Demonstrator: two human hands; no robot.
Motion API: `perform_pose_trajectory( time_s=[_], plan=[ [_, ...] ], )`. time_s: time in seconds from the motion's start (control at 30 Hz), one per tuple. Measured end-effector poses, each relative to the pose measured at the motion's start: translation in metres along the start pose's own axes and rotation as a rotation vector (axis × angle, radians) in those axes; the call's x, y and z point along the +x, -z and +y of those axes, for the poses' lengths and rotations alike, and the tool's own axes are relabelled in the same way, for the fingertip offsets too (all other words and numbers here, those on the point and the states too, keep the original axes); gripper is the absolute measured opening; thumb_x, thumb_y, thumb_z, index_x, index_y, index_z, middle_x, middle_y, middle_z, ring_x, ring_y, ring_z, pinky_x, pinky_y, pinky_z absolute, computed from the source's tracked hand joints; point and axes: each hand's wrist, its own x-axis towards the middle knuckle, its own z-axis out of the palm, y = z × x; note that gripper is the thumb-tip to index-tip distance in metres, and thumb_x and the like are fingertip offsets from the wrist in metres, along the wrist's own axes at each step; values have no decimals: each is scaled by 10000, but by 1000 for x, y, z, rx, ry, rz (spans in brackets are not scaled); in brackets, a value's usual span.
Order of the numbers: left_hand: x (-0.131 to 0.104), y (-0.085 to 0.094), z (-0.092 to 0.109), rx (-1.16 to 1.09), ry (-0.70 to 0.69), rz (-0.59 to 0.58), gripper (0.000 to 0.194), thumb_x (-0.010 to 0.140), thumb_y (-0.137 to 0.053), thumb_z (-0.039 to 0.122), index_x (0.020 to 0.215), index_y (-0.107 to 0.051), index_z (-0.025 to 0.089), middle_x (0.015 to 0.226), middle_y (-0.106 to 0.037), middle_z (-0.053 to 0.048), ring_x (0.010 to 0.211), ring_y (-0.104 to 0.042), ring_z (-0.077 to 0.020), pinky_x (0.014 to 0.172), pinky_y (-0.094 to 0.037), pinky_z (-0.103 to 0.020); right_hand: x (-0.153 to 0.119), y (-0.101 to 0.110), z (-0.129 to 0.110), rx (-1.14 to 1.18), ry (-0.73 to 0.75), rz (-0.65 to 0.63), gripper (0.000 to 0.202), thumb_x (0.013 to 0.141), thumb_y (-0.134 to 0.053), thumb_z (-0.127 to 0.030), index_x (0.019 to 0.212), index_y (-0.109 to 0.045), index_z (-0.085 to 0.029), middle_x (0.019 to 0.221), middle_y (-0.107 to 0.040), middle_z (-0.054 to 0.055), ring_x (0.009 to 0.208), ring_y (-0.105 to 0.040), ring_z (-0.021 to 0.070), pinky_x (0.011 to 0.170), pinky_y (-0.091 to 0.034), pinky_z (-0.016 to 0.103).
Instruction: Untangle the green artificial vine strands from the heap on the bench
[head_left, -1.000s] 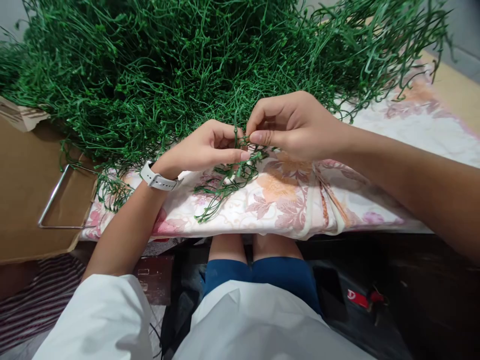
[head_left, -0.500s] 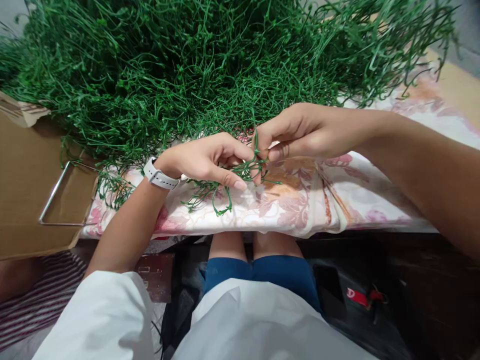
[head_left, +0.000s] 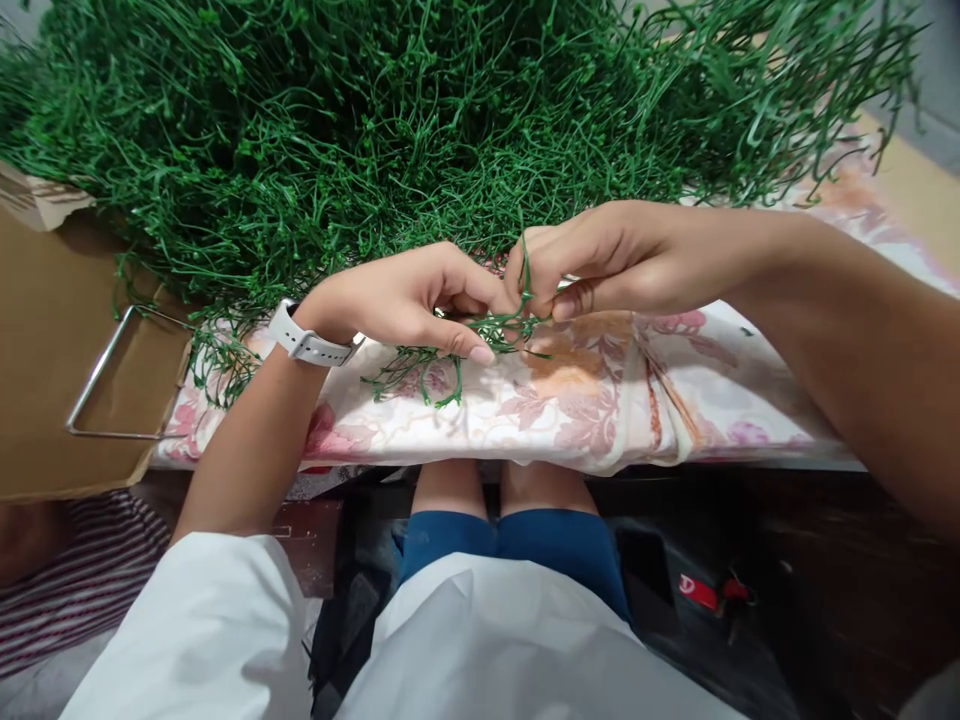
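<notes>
Over the floral cloth, my two hands meet at a small bunch of thin, branched green stems (head_left: 514,326), which look like artificial plant stems. My left hand (head_left: 427,300), with a white watch strap at the wrist, has its fingers curled about the bunch and its thumb held apart below. Thumb and fingers of my right hand (head_left: 600,262) pinch one stem at the right end of the bunch; their tips are partly hidden. Just below my left hand, a few loose stems (head_left: 442,385) lie on the cloth. Behind both hands rises a large tangled heap of the same green stems (head_left: 390,130).
A floral cloth (head_left: 570,420) covers the table. On the left stand a cardboard box (head_left: 67,360) and a metal wire frame (head_left: 101,370). Below the table are a dark phone (head_left: 646,570) and a red tag (head_left: 697,590). Part of another person in striped cloth (head_left: 82,580) shows at lower left.
My hands stay together on the bunch. The right hand's fingers have shifted slightly, and the pinched stem stands a little higher. The whole view has moved slightly.
</notes>
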Motion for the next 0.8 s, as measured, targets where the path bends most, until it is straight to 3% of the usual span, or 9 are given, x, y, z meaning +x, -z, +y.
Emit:
perform_pose_trajectory(
  time_s=[0.17, 0.37, 0.53, 0.73, 0.8],
  plan=[
    [3, -1, -3, -86, 20, 34, 338, 625, -1009, 413, 733, -820, 154, 637, -667, 11, 563, -537, -87, 534, -416, -217, 1, 0, -7, 45, -93, 15, 306, 966, -740, -377, 846, -749, -96, 892, -691, -64, 898, -605, 25, 848, -461, 200],
    [-2, 3, -11, -72, 18, 43, 357, 689, -979, 382, 940, -867, 156, 626, -644, 6, 504, -490, -76, 477, -309, -223, -2, 4, -8, 37, -67, -9, 352, 975, -734, -430, 876, -752, -93, 915, -685, -50, 885, -590, 24, 824, -455, 188],
    [-2, 4, -7, -73, 8, 0, 328, 626, -1020, 358, 799, -822, 162, 594, -601, 16, 525, -494, -81, 506, -350, -231, 0, 3, -9, 37, -65, -90, 351, 1026, -686, -387, 847, -713, -87, 792, -575, -74, 762, -500, 3, 726, -392, 162],
    [1, 0, -5, -22, 26, 90, 470, 572, -1018, 525, 726, -755, 168, 610, -589, 28, 543, -528, -89, 544, -407, -244, 0, 2, -12, 16, 61, -174, 266, 1087, -563, -209, 868, -672, -103, 775, -512, -70, 717, -447, 10, 678, -369, 136],
    [0, 0, -6, 11, 17, 43, 457, 616, -990, 547, 750, -757, 177, 612, -577, 42, 542, -509, -80, 550, -400, -237, 1, 2, -12, 34, 79, -205, 273, 1093, -555, -191, 849, -644, -106, 766, -487, -70, 711, -433, 13, 683, -368, 137]
  ],
)
